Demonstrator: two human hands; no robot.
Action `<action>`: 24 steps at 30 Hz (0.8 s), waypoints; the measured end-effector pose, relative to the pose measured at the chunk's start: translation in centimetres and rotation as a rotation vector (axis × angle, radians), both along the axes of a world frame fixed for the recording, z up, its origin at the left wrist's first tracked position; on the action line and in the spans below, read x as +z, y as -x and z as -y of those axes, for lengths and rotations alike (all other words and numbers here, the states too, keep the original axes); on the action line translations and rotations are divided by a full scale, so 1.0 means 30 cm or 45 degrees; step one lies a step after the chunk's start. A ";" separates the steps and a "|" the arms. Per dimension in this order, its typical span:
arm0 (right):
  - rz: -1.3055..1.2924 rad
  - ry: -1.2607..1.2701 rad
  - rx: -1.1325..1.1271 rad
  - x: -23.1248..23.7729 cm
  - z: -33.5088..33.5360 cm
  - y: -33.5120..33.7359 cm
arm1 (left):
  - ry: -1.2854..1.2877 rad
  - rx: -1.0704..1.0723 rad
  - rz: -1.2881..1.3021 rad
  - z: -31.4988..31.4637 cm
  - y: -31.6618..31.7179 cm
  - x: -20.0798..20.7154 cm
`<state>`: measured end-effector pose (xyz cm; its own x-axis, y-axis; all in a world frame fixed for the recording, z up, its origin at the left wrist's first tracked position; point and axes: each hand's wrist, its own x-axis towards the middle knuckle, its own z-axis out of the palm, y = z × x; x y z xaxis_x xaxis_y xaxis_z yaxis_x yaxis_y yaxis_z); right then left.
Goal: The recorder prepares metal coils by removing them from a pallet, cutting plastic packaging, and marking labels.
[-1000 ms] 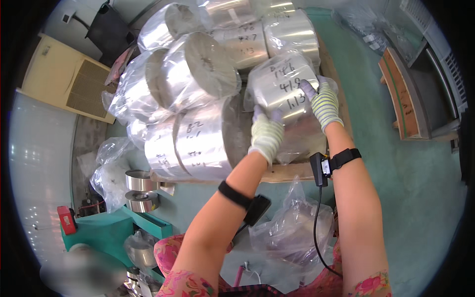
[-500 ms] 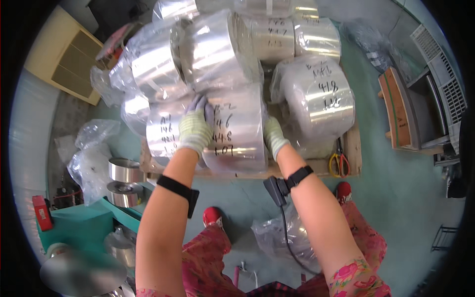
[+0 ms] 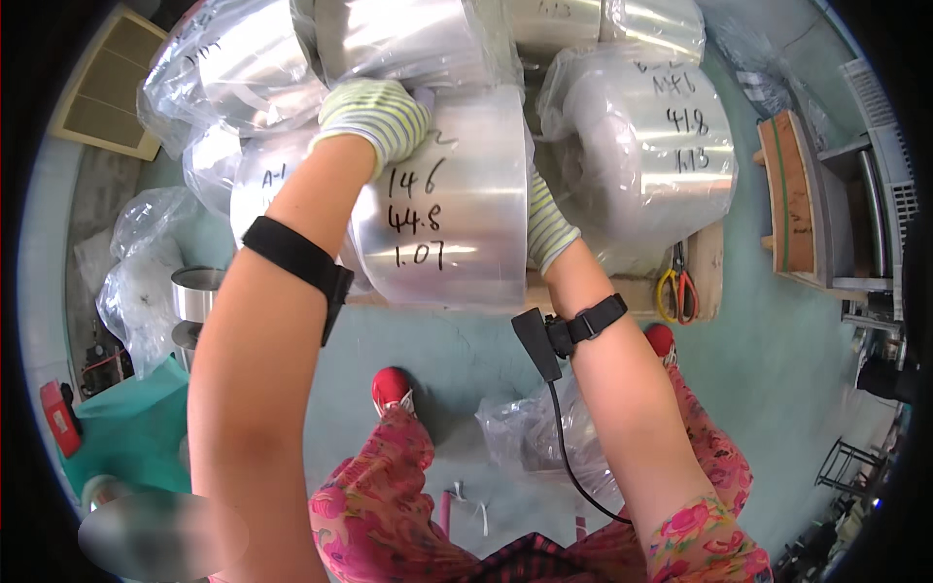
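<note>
A large roll of shiny silvery film (image 3: 462,219), with black handwriting on its side, lies at the front of a stack of similar rolls. My left hand (image 3: 374,121), in a striped knit glove, is hooked over its back left edge; the fingers are bent and mostly hidden. At the roll's right end, my gloved right hand (image 3: 547,219) grips it, with the fingertips out of sight behind that end. Close beside the right hand is a second roll in clear plastic (image 3: 656,146). Another marked roll (image 3: 262,199) sits partly behind my left forearm.
More wrapped rolls (image 3: 403,44) are stacked behind. Scissors with yellow and red handles (image 3: 677,293) lie on the wooden pallet's edge (image 3: 708,277). Crumpled plastic (image 3: 544,437) is on the floor between my feet. A green cloth-like surface (image 3: 131,418) stands at left, wooden boards (image 3: 789,194) at right.
The front roll looks larger and nearer, apart from the view's own shift. My left hand has turned from lying flat on the rolls to curling over its back left edge.
</note>
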<state>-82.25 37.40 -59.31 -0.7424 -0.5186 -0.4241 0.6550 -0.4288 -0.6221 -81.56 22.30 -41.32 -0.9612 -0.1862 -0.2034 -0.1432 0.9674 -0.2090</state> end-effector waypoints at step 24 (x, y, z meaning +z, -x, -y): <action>-0.079 0.016 -0.379 -0.035 -0.048 -0.235 | -0.732 0.175 -0.850 0.027 -0.478 -0.151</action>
